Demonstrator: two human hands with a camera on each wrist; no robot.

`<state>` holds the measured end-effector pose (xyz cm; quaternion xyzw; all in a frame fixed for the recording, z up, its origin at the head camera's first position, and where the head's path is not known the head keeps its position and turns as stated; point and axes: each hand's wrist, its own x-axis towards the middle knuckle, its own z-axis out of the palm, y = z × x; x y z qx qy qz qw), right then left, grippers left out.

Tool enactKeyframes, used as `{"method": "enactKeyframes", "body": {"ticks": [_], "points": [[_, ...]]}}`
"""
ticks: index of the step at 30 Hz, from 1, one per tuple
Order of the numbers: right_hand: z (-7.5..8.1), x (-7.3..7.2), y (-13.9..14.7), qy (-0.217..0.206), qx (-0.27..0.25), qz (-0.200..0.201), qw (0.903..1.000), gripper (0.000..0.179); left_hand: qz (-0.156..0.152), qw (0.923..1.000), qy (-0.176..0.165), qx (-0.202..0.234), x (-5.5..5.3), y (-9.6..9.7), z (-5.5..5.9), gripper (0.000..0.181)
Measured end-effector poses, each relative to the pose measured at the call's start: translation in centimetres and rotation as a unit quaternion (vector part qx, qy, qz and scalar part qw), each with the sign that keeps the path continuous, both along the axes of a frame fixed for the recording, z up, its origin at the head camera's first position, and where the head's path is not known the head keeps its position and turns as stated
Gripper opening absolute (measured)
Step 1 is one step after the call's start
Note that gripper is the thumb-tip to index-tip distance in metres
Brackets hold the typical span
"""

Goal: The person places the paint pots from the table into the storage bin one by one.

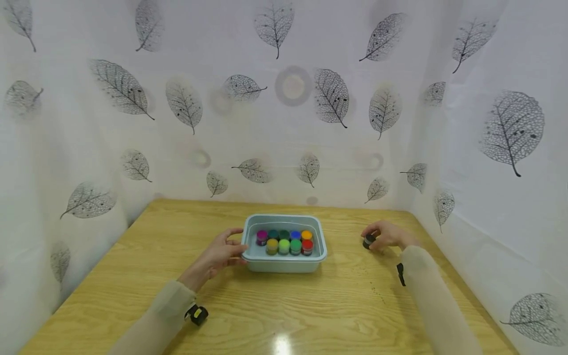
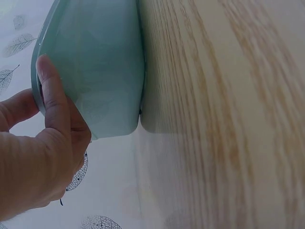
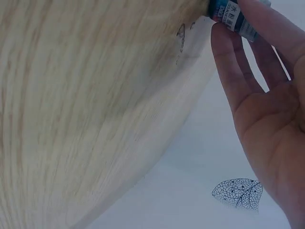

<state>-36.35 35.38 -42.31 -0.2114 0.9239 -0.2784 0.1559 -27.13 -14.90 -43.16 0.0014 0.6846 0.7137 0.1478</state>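
A pale blue-green plastic basin (image 1: 284, 266) stands mid-table with several small paint jars (image 1: 284, 246) in two rows inside, among them purple, dark green, blue, orange, yellow, light green and red. My left hand (image 1: 224, 251) grips its left rim, thumb on one side and fingers on the other, as the left wrist view (image 2: 52, 129) shows. Off to the right, my right hand (image 1: 385, 235) holds a dark paint jar (image 1: 368, 241) between thumb and fingers, low over the table. In the right wrist view this jar (image 3: 233, 16) has a printed label and a clear end.
The wood-grain table (image 1: 199, 305) has small dark specks (image 1: 374, 291) in front of the right hand. A white curtain (image 1: 284, 138) with leaf prints closes off the back and both sides. Black straps with small devices (image 1: 196, 313) sit on the wrists.
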Motion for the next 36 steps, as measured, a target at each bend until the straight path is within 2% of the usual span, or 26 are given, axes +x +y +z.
{"method": "enactKeyframes", "body": {"ticks": [8, 13, 16, 24, 36], "points": [[-0.3, -0.1, 0.2, -0.013, -0.005, -0.008, 0.9999, 0.044, -0.003, 1.0, 0.0, 0.004, 0.1, -0.1, 0.1, 0.066], [-0.7, -0.4, 0.4, -0.022, -0.023, -0.001, 0.9995, 0.046, -0.003, 1.0, -0.002, 0.003, 0.1, -0.1, 0.0, 0.065], [-0.7, -0.3, 0.2, -0.029, -0.035, -0.01, 0.9989, 0.046, -0.003, 1.0, -0.001, 0.005, 0.1, -0.1, 0.0, 0.065], [-0.3, 0.1, -0.6, -0.066, -0.098, -0.046, 0.9919, 0.053, -0.004, 1.0, -0.001, 0.008, 0.2, 0.1, 0.0, 0.064], [1.0, 0.1, -3.6, -0.057, -0.134, -0.026, 0.9889, 0.059, -0.001, 0.9999, -0.003, 0.012, 0.0, 0.1, -0.2, 0.065]]}}
